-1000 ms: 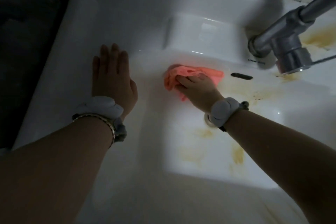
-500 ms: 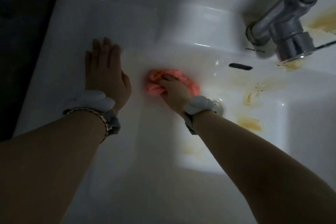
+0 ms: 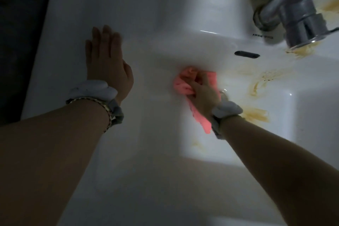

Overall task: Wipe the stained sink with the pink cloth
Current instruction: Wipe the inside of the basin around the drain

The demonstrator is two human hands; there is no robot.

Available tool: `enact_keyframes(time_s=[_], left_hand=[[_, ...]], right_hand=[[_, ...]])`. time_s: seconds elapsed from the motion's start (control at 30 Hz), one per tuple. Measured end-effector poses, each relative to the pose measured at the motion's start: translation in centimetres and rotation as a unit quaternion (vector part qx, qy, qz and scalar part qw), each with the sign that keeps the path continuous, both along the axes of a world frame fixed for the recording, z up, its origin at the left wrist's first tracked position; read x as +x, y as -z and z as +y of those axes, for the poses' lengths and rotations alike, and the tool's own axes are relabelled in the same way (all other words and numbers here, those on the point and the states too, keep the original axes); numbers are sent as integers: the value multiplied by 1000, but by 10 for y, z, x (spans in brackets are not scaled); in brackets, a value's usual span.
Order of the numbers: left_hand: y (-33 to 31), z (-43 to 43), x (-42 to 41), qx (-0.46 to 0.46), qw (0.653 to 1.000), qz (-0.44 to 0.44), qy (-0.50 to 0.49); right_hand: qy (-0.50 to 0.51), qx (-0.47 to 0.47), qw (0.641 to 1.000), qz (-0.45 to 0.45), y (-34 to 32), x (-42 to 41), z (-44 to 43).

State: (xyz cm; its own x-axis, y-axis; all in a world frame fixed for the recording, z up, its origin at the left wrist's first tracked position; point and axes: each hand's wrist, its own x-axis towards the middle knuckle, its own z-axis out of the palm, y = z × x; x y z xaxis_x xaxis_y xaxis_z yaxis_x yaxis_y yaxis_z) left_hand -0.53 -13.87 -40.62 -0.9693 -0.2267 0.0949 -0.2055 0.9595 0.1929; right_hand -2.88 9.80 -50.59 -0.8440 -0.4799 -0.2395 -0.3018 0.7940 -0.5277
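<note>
Head view showed your right hand point(image 3: 203, 95) bunched around the pink cloth point(image 3: 183, 86), pressing it against the left inner wall of the white sink point(image 3: 165, 14). Your left hand point(image 3: 107, 60) lay flat on the rim, fingers spread. Brown stains point(image 3: 256, 115) sat right of the cloth. Small dark lettering point(image 3: 262, 35) under the metal tap point(image 3: 293, 11) was too blurred to read.

Open white basin point(image 3: 156, 64) between left hand point(image 3: 107, 64) and right hand point(image 3: 203, 93). Metal faucet point(image 3: 293, 11) overhanging far right rim. Bare near wall below both forearms.
</note>
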Motion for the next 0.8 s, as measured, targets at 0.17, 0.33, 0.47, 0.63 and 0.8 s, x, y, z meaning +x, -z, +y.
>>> enact_keyframes(time_s=[0.17, 0.33, 0.47, 0.63, 0.8], left_hand=[[-2, 0, 0, 3, 1000, -11, -6], [-3, -1, -2, 0, 1000, -20, -8], [-3, -1, 0, 1, 1000, -23, -2], [-4, 1, -1, 11, 1000, -13, -10], [-7, 0, 0, 28, 999, -26, -8]], right_hand=[[-165, 30, 986, -1, -3, 78, 4], [130, -280, 932, -191, -16, 49, 16], [205, -61, 977, -23, -6, 3, 4], [79, 4, 995, -54, -7, 51, 38], [142, -239, 933, -231, -25, 79, 68]])
